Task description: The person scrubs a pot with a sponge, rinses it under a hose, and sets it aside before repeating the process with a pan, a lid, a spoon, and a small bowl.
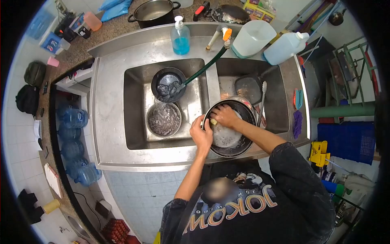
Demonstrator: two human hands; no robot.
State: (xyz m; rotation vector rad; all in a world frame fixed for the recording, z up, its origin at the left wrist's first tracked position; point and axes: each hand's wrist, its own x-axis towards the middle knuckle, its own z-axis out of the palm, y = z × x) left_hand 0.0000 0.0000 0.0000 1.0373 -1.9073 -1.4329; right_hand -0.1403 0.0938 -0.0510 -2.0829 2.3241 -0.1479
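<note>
Your black shirt (294, 183) fills the near side of the view, its front marked with large lettering and a blurred print. Beyond it you have a dark pot (245, 144) at the sink's front edge, overlapping the divider and the near left part of the right basin (280, 93). Whitish suds (226, 138) cover much of the pot's bottom. Your left hand (202, 133) pinches the pot's left wall, thumb over the rim and the other fingers outside. Your right hand (225, 116) reaches inside with its fingers bent against the left side; a small yellow piece (213, 121) shows by the fingertips, but you cannot tell from here whether they pinch it.

Behind the pot, in the right basin, lie a dark square pan (248, 89) and a long-handled brush (263, 97). To your left, the other basin (136, 89) holds a dark pan (154, 84) and, just nearer you, a steel bowl (163, 120) with rippled water. A green hose (207, 66) runs from the orange-handled tap (227, 35) down to that dark pan. Along the back ledge you have a pump bottle (180, 40) of blue liquid, a clear tub (252, 36) and a capped jug (283, 49).
</note>
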